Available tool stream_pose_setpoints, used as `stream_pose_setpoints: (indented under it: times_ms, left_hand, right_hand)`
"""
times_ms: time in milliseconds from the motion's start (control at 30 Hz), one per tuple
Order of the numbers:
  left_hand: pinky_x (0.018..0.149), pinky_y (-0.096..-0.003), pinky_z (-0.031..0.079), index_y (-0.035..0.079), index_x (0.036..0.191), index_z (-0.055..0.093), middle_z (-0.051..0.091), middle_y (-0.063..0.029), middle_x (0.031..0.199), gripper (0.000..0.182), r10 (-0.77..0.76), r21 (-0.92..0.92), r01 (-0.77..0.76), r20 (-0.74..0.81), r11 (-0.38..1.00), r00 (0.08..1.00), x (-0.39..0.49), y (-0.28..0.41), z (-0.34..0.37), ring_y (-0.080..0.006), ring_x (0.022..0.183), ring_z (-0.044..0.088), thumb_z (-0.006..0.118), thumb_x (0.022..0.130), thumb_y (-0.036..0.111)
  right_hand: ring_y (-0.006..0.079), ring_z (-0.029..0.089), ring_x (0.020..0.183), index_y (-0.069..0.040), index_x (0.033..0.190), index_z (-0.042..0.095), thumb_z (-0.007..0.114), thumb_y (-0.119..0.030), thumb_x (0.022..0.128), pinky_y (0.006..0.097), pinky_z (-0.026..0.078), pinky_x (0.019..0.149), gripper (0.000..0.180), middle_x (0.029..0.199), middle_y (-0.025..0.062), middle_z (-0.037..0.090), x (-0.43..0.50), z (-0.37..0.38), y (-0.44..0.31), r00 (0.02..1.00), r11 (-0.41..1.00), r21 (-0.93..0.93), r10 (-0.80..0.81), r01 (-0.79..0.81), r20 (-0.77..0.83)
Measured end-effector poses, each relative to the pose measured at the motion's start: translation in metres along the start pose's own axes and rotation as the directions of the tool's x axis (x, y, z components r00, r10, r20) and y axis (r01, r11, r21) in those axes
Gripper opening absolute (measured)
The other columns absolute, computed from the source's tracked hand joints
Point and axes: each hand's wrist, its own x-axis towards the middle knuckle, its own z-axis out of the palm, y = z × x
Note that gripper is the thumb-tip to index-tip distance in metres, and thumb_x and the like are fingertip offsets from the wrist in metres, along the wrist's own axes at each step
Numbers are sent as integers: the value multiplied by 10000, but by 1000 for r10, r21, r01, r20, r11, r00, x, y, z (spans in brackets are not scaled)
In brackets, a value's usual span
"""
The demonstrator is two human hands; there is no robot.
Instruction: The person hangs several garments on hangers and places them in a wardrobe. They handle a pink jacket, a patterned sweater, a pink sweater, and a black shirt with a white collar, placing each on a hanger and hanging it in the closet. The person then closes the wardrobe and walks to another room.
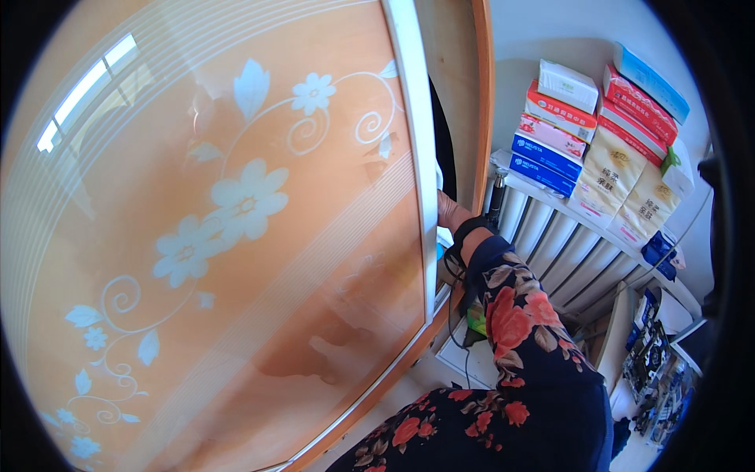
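A large glossy orange sliding wardrobe door (pixel 330 236) with white flower patterns and a pale metal frame fills the left and middle of the view. At the gap beside its right edge is my right hand (pixel 449 211), reaching in behind the frame. Its fingers are hidden, so what they touch or hold cannot be seen. A dark band circles the wrist, below a navy floral sleeve (pixel 516 318). Some white and light-blue material (pixel 443 237) shows in the opening near the hand, with something black above it. My left hand is out of view.
Right of the wardrobe's wooden side panel (pixel 482 88) stands a white radiator (pixel 542 236). Tissue boxes and soft tissue packs (pixel 607 177) are stacked on its top. A dark cable (pixel 467 360) hangs under the forearm. Assorted items crowd the lower right.
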Motion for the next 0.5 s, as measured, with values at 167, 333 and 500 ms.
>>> stream_pose_setpoints:
  times_ms: [167, 333, 500]
  left_hand:
    - [1034, -404, 250, 66, 1284, 403, 425, -108, 1305, 596, -144, 57, 154, -150, 986, 978, -33, 6, 45, -227, 1212, 374, 443, 855, 479]
    - [1025, -406, 257, 70, 1282, 404, 428, -108, 1299, 588, -221, 104, 213, 76, 972, 972, -79, -45, 112, -230, 1204, 380, 444, 857, 475]
    - [1016, -408, 265, 74, 1280, 404, 431, -108, 1293, 580, -320, 138, 294, 240, 946, 917, -118, -88, 154, -232, 1197, 386, 445, 858, 470]
  right_hand:
    - [198, 584, 828, -29, 1025, 595, 523, -402, 827, 364, 449, 776, 429, 936, 93, 632, -18, 2, -4, 992, 994, -104, 19, -32, -126]
    - [165, 525, 858, -12, 1102, 559, 369, -574, 873, 297, 396, 825, 636, 960, 72, 603, -68, 11, -6, 891, 958, -257, -221, 124, -395]
    - [123, 527, 915, -29, 1104, 581, 429, -405, 917, 278, 397, 840, 447, 989, 47, 596, -88, 15, -13, 670, 705, -563, -668, 431, -324]
